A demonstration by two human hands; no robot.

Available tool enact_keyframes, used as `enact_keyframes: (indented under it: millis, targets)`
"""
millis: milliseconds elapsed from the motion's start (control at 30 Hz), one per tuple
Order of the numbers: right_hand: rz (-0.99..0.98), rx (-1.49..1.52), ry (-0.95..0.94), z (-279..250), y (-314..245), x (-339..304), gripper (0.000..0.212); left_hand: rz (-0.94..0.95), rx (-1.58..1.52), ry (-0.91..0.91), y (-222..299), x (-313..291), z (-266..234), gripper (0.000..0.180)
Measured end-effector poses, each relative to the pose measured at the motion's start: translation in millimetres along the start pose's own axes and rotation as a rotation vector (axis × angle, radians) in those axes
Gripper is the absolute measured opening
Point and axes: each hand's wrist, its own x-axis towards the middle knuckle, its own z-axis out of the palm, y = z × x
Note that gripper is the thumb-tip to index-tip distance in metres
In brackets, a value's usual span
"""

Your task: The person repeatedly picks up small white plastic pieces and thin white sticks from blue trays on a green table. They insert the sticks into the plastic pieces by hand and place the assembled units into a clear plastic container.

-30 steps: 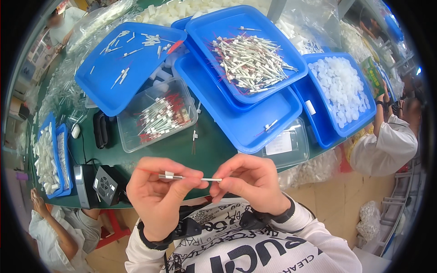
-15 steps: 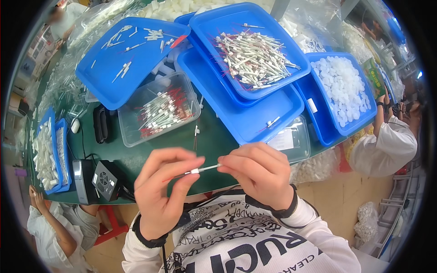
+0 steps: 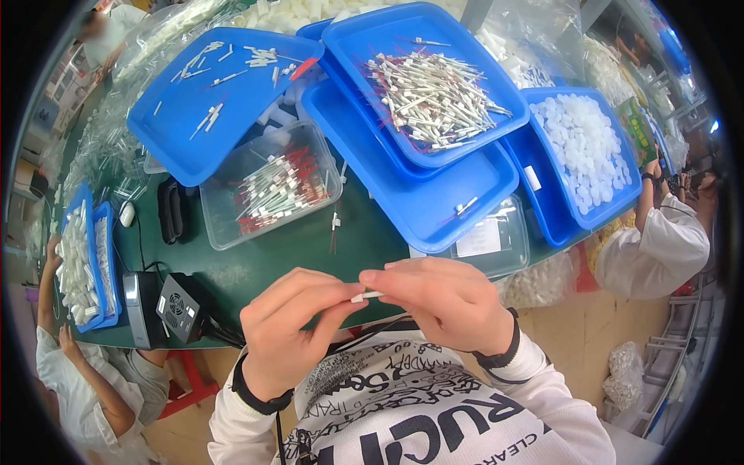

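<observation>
Low over the near edge of the green table (image 3: 310,249), my left hand (image 3: 298,322) and my right hand (image 3: 449,306) meet fingertip to fingertip. Between them is a thin white rod with a small white block (image 3: 358,297) on it. The left thumb and fingers pinch the rod at its block end. My right thumb and fingers close on the other stretch, and most of the rod is hidden by the fingers. Similar rods with red wires fill a clear plastic box (image 3: 221,219) beyond my left hand. More lie heaped in a blue tray (image 3: 341,39) farther back.
Another blue tray (image 3: 167,143) with scattered rods leans at back left. White pieces fill a blue tray (image 3: 577,221) at right. A black fan-vented device (image 3: 180,308) and small blue trays (image 3: 108,298) stand at left. A co-worker's hand (image 3: 68,345) is beside those trays.
My hands have come together and the right fingers have slid along the rod toward the block, covering more of it. The rod has moved right. At left, the co-worker's arm has reached toward the small trays.
</observation>
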Motion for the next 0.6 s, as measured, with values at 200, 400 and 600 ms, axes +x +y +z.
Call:
enact_keyframes:
  millis: [200,400,600]
  targets:
    - [0.038,-0.331,-0.093,-28.9,14.3,30.7,0.025,-0.028,0.171,0.063,-11.6,25.9,-7.6,0.026]
    - [0.092,-0.721,0.042,-83.5,124.2,96.9,0.018,-0.214,0.637,0.014,-81.3,61.7,-32.2,0.011]
    - [0.08,-0.554,0.138,-97.2,115.5,108.1,0.018,-0.311,0.606,-0.069,-114.1,71.6,-25.4,0.009]
